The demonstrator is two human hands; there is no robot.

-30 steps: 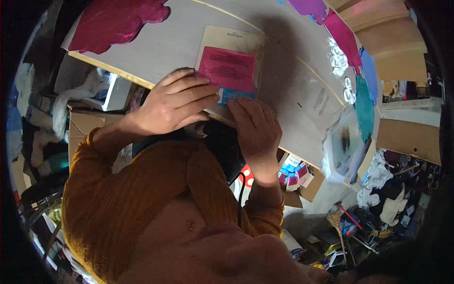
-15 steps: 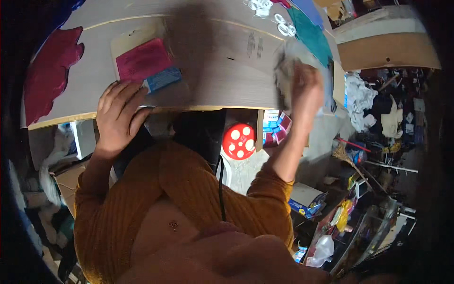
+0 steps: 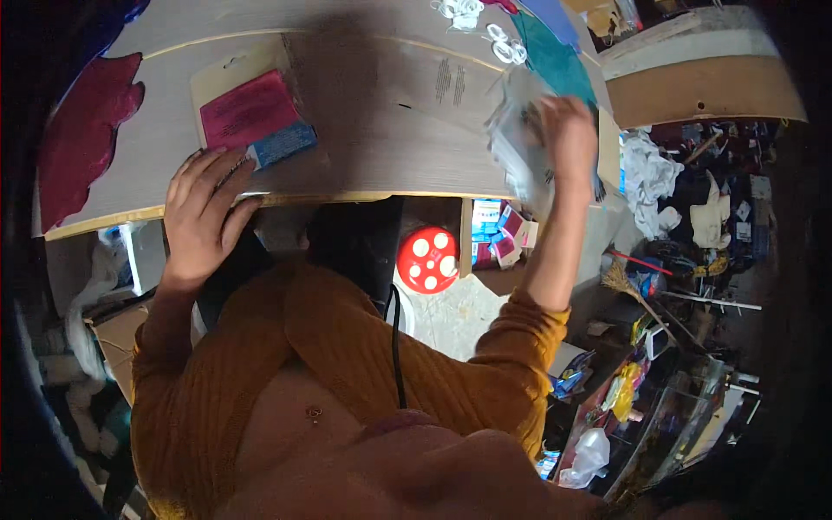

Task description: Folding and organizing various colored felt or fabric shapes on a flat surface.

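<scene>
On the left, my left hand [image 3: 204,206] lies flat over the table's front edge with its fingers stretched out. Its fingertips touch or nearly touch the lower corner of a flat package, which shows magenta cloth [image 3: 247,111], a cream card with a hanging slot [image 3: 215,85] and a blue label [image 3: 284,144]. At the table's right side my right hand [image 3: 569,139] grips some see-through plastic sheets or bags [image 3: 518,143], smeared by motion. How many there are I cannot tell.
Magenta cloth [image 3: 87,130] covers the table's left end. White cord coils [image 3: 505,45] and teal cloth [image 3: 555,65] lie at the far right. Below the edge are a red stool with white dots [image 3: 428,260] and a carton of blue and magenta packages [image 3: 503,234]. Clutter fills the right floor.
My right hand has shifted slightly right with the plastic, which now sits at another angle. My left hand stays by the package. The whole view has moved a little.
</scene>
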